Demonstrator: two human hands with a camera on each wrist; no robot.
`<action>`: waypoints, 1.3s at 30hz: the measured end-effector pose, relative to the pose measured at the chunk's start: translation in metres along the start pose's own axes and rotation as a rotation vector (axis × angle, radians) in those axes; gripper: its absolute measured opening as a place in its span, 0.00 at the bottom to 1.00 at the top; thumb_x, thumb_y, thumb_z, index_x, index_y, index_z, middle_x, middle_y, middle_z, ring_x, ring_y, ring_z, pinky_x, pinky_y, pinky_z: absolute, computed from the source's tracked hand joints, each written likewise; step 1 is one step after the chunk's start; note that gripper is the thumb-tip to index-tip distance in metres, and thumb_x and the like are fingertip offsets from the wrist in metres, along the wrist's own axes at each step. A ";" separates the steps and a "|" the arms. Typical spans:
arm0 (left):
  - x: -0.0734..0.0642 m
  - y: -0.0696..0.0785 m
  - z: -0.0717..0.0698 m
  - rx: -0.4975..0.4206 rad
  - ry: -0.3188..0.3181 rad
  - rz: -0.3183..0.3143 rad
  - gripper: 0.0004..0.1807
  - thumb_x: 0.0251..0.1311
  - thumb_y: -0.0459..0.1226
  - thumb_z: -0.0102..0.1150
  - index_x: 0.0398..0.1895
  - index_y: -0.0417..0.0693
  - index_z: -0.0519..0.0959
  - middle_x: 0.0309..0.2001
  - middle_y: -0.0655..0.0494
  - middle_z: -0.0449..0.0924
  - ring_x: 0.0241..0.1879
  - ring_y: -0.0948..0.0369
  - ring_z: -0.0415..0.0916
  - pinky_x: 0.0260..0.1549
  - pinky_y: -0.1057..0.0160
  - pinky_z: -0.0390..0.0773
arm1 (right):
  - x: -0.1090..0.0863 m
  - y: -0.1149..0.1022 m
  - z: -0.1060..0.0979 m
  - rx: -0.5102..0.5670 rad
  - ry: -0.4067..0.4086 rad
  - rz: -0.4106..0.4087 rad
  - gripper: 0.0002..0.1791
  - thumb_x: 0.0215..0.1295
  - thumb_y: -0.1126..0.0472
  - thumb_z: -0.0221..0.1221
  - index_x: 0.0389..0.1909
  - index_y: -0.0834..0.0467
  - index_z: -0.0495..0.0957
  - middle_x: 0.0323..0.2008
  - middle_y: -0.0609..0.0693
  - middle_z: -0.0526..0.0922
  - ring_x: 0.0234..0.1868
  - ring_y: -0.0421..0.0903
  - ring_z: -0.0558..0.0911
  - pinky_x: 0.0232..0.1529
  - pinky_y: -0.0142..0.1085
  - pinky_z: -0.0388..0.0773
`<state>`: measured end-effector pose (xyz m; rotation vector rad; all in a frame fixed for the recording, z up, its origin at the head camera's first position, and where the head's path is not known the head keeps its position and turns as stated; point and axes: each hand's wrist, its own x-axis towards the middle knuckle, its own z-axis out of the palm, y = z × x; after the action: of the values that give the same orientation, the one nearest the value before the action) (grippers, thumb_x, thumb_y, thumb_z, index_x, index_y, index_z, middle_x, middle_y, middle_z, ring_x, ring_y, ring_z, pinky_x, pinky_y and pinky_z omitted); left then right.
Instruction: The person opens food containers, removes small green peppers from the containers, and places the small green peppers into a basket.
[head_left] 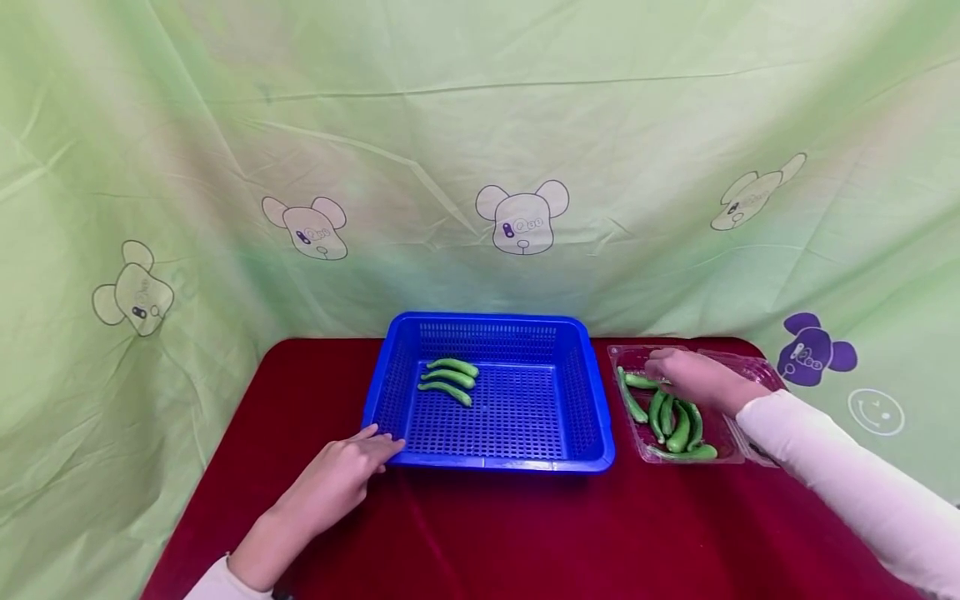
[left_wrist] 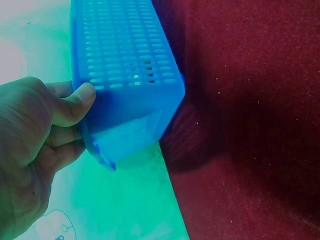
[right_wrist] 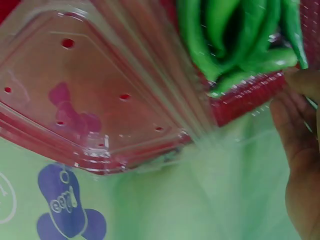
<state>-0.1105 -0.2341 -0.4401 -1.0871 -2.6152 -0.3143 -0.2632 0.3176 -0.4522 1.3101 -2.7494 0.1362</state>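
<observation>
My left hand point(head_left: 348, 467) grips the near left corner of a blue plastic basket point(head_left: 517, 463); in the left wrist view the thumb point(left_wrist: 82, 97) lies on the outer wall and the other fingers go over the rim. Three slim green peppers point(head_left: 448, 379) lie side by side on the basket floor. At the right, my right hand point(head_left: 693, 377) reaches down into the back of a clear plastic box point(head_left: 652, 454), fingertips right at a pepper point(head_left: 639, 381). Several more curved peppers point(right_wrist: 240, 35) lie in that box. I cannot tell whether the right fingers pinch one.
The box's clear lid point(right_wrist: 90, 95) is folded back to the right, with small holes in it. A dark red cloth point(head_left: 480, 533) covers the table. Behind and beside it hangs a green curtain point(head_left: 420, 125) printed with mouse heads.
</observation>
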 end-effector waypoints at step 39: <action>0.000 -0.001 0.001 0.000 0.006 -0.002 0.25 0.43 0.16 0.66 0.49 0.36 0.86 0.45 0.44 0.90 0.50 0.51 0.88 0.58 0.49 0.84 | -0.015 0.001 0.014 -0.057 0.007 -0.036 0.19 0.46 0.76 0.70 0.32 0.49 0.82 0.34 0.43 0.82 0.38 0.42 0.83 0.33 0.36 0.86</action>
<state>-0.1115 -0.2341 -0.4409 -1.0818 -2.6109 -0.3184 -0.2554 0.3285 -0.4682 1.3412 -2.7012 0.0594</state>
